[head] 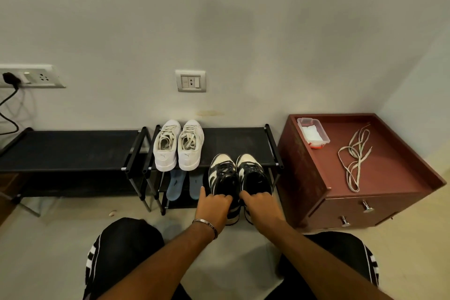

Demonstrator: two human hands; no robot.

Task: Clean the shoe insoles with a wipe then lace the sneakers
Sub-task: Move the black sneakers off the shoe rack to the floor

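- Head view is showing a person sitting before a black shoe rack (pixel 238 139) against the wall.
- Left hand (pixel 214 204) is gripping the heel of the left black-and-white sneaker (pixel 222 178), fingers curled over its collar.
- Right hand (pixel 259 204) is gripping the heel of the right black-and-white sneaker (pixel 253 175) likewise.
- Both sneakers are standing side by side, toes overlapping the rack's front edge.
- White sneakers (pixel 179 145) are sitting laced on the rack's top shelf.
- Two blue insoles (pixel 185 184) are lying on the shelf beneath them.
- Loose laces (pixel 355 158) and a wipe box (pixel 313 131) are lying apart on the brown cabinet (pixel 389 178) at the right.
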